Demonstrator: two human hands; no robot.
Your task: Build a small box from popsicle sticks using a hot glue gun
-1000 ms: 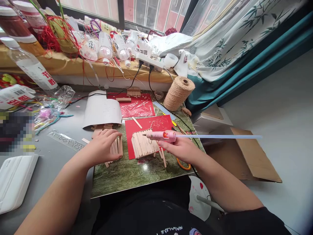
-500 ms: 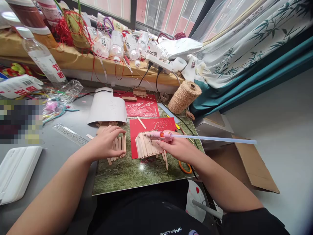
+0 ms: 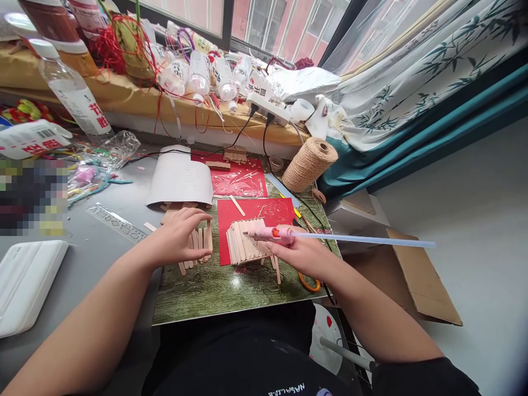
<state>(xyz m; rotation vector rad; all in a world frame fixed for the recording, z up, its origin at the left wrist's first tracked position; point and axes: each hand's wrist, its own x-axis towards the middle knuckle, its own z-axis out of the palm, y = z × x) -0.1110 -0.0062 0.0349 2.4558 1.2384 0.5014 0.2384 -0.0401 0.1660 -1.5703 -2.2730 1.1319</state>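
My right hand (image 3: pixel 295 252) grips a pink glue gun (image 3: pixel 280 235), with a long translucent glue stick (image 3: pixel 371 240) jutting from its back to the right. The nozzle points left over a structure of wooden craft sticks (image 3: pixel 243 245) laid side by side on red paper (image 3: pixel 225 212). Between thumb and fingertips, my left hand (image 3: pixel 185 236) pinches a craft stick (image 3: pixel 209 237) by its two ends. Below that hand lie several more craft sticks (image 3: pixel 192 261) on the green wood-grain board (image 3: pixel 198 302). Part of them is hidden by the hand.
A twine spool (image 3: pixel 309 164) and orange-handled scissors (image 3: pixel 308 283) are at the board's right. Behind stand a curved white sheet (image 3: pixel 179 179) and a power strip (image 3: pixel 268 109) with black cords. A clear ruler (image 3: pixel 117 221) and a white case (image 3: pixel 31 286) lie left.
The glue gun's nozzle has shifted slightly lower over the stick structure, and the gun tilts a little differently. My left hand keeps its pinch on the craft stick. The view has shifted slightly.
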